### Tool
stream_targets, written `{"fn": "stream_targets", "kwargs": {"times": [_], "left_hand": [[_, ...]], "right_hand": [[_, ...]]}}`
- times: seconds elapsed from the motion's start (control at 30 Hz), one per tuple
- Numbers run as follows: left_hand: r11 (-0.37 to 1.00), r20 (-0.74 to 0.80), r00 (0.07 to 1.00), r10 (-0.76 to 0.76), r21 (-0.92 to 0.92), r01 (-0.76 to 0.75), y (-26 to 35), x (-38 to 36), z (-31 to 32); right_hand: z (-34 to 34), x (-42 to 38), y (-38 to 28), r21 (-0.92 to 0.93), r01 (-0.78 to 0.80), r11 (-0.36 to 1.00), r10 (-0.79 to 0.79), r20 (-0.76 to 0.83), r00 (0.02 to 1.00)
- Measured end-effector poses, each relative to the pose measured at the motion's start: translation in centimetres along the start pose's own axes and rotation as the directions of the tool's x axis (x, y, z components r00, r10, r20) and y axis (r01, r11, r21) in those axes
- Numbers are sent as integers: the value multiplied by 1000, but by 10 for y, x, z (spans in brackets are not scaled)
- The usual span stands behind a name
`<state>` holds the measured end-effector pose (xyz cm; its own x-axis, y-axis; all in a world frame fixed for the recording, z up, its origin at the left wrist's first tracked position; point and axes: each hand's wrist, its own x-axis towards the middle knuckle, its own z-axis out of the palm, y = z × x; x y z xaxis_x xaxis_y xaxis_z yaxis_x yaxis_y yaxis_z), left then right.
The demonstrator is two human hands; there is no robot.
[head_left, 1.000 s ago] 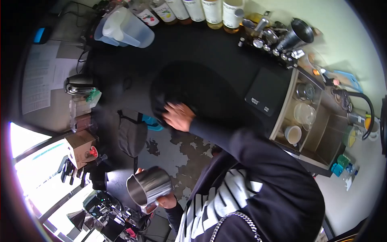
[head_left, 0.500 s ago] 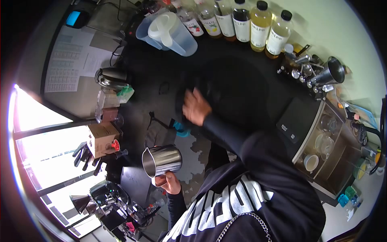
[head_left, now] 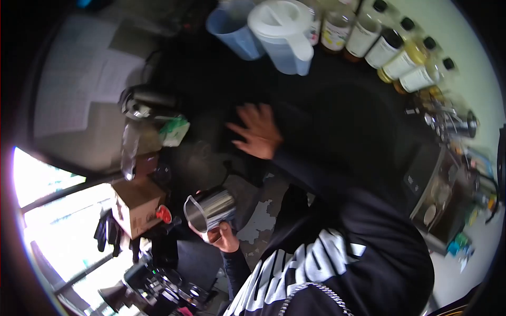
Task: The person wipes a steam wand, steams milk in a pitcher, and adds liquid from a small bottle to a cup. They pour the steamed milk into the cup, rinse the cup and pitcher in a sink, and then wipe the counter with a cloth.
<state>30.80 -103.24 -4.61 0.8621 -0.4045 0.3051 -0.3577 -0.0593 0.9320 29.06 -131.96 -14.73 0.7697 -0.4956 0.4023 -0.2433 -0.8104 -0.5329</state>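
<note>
My left hand (head_left: 225, 239) is wrapped around a stainless steel milk pitcher (head_left: 217, 206), low and left of the middle of the view. The pitcher lies tilted on its side, its open mouth facing left, and the inside that shows is bare metal. Farther up, my right hand (head_left: 258, 132) is stretched out with its fingers spread and nothing in it. It overlaps the dark counter (head_left: 211, 84) in this view, back of the hand upward.
A lidded plastic jug (head_left: 287, 50) stands at the back beside a bluish jug (head_left: 237, 34). Several labelled bottles (head_left: 363, 37) line the wall. At left are a metal kettle (head_left: 139, 105) and a cardboard box (head_left: 138, 205); at right, a black scale (head_left: 414, 181).
My right hand has spread its fingers and moved slightly up in view. The left hand still grips the pitcher. The head view has turned, shifting the bottles and jugs right.
</note>
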Motion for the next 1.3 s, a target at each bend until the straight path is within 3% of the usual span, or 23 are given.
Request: {"fn": "stream_targets", "kwargs": {"times": [0.07, 0.13, 0.2, 0.3, 0.37, 0.47, 0.5, 0.57, 0.63, 0.67, 0.7, 0.73, 0.8, 0.87, 0.93, 0.97, 1.0, 1.07, 1.13, 1.17, 1.2, 1.23, 1.3], "left_hand": [[998, 0, 1000, -29, -52, 29, 5, 14, 6], [996, 165, 985, -53, -57, 64, 9, 37, 8], [997, 205, 978, -47, -47, 58, -4, 51, 10], [978, 278, 947, -161, -84, 191, -16, 72, 29], [975, 325, 936, -137, -125, 186, -30, 89, 52], [975, 380, 906, -184, -48, 218, -48, 114, 79], [995, 364, 927, -87, -12, 98, -63, 126, 90], [997, 337, 941, -15, -63, 39, -95, 150, 108], [997, 319, 948, 18, -78, 7, -117, 177, 133], [999, 321, 947, 23, -35, -12, -115, 188, 148], [991, 328, 935, 136, -29, -134, -145, 211, 157], [967, 324, 913, 249, -29, -254, -170, 223, 166], [961, 348, 908, 235, 53, -270, -140, 224, 187], [969, 406, 882, 240, -38, -246, -129, 219, 195], [947, 430, 847, 312, -68, -314, -118, 198, 199], [943, 444, 834, 327, -96, -319, -110, 184, 201], [925, 487, 787, 377, -155, -347, -102, 168, 203], [912, 564, 718, 408, -217, -348, -89, 133, 209], [937, 654, 672, 348, -254, -238, -64, 93, 225], [934, 715, 604, 351, -308, -178, -42, 62, 250], [940, 775, 535, 336, -316, -132, -29, 45, 260], [925, 795, 481, 371, -361, -117, -37, 35, 277], [922, 849, 375, 372, -384, -45, -14, 12, 300]], "right_hand": [[72, 60, -7, -57, -68, 996, 69, 11, 998], [111, 99, -17, -156, -236, 959, 209, -170, 963], [104, 73, -17, -138, -150, 979, 138, -96, 986], [48, 3, 7, -13, -25, 1000, 24, -64, 998], [-59, -28, 33, -69, -210, 975, 206, -60, 977], [-117, -66, 124, -559, -598, 574, 356, -487, 798], [-126, -58, 135, -559, -622, 549, 364, -510, 779], [-138, -33, 142, -447, -838, 311, 589, -602, 540], [-97, -18, 95, -481, -750, 454, 487, -572, 660], [-88, -24, 51, -464, -591, 660, 451, -384, 806], [-34, -45, 40, -343, -497, 797, 374, -367, 852], [-37, -73, 9, -243, -318, 916, 289, -149, 946], [-48, -150, -22, -32, -240, 970, 231, -180, 956], [-91, -234, -39, 163, -568, 807, 589, -135, 797], [-166, -297, -49, -242, -820, 519, 788, -237, 569], [-191, -328, -57, -219, -944, 246, 872, -375, 314], [-231, -353, -60, -217, -970, 108, 920, -348, 180], [-196, -437, -39, -285, -955, -86, 609, -773, 176], [-192, -399, -38, -387, -845, -369, 703, -711, 19], [-185, -333, -74, -637, -765, -96, 924, -343, 170], [-154, -331, -77, -593, -791, 152, 873, -294, 388], [-114, -358, -78, -437, -767, 470, 672, -386, 632], [-110, -392, -85, -408, -736, 540, 663, -333, 670]]}}
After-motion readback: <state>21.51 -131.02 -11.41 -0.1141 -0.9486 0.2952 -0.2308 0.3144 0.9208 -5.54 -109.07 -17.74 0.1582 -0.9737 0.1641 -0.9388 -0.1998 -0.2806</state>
